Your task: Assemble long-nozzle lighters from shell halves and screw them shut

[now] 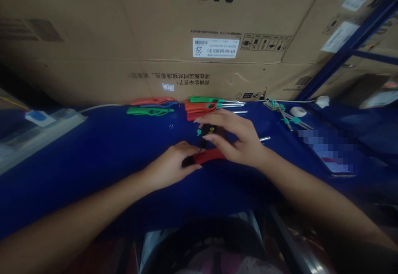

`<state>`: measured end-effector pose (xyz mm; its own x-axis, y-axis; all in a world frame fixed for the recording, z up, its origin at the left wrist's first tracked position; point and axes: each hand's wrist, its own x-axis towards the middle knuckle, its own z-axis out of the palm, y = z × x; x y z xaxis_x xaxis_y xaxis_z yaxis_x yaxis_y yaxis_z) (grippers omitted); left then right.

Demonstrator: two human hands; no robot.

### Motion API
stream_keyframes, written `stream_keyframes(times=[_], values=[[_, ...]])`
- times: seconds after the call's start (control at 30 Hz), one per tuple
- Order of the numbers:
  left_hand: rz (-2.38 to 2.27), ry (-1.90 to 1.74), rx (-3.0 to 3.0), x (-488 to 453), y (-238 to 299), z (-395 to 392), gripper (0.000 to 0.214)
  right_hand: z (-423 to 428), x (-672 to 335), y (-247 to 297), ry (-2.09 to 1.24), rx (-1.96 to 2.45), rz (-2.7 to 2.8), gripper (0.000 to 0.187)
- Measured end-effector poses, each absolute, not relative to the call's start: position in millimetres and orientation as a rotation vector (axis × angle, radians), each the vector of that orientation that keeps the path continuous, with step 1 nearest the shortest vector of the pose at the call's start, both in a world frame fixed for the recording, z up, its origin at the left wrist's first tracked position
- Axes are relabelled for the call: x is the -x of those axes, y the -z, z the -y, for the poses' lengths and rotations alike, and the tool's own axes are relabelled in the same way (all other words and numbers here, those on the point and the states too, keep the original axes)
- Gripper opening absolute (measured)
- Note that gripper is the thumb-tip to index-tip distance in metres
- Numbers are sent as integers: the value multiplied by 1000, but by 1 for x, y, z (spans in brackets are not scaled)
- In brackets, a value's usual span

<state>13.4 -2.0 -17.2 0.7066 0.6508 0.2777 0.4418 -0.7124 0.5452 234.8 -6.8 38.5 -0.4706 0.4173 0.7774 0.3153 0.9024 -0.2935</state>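
My left hand (pixel 175 164) is closed on the black end of a red lighter body (pixel 209 155), held level just above the blue table. In my right hand (pixel 238 137), thumb and fingers close around a black-handled screwdriver (pixel 207 130) with a yellow mark. Its thin shaft points down and meets the red body near my left fingertips. My right palm hides the red body's far end. Behind my hands lie red lighters (pixel 199 109) and a green lighter (pixel 205 99) with metal tubes. Farther left are a green lighter body (pixel 149 111) and an orange-red one (pixel 152 101).
Metal tubes with teal pieces (pixel 287 116) lie at the right beside a white roll (pixel 297 111). A phone (pixel 329 153) rests nearer on that side. A clear plastic container (pixel 46 135) is at left. Large cardboard boxes (pixel 155 37) stand behind, with a blue metal frame (pixel 342 54) at right.
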Motion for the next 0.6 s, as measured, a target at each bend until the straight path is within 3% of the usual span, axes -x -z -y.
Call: stream_keyframes(times=[0.13, 0.33, 0.43, 0.6], values=[[-848, -616, -2460, -13, 18, 2, 31, 5, -236, -35, 76, 552, 2080, 31], [-878, -618, -2438, -13, 17, 3, 34, 6, -235, -37, -288, 531, 2163, 46], [-886, -619, -2444, -13, 17, 2, 33, 5, -236, -37, -110, 514, 2115, 36], [-870, -641, -2448, -13, 19, 2, 31, 7, -237, -35, 87, 548, 2159, 38]])
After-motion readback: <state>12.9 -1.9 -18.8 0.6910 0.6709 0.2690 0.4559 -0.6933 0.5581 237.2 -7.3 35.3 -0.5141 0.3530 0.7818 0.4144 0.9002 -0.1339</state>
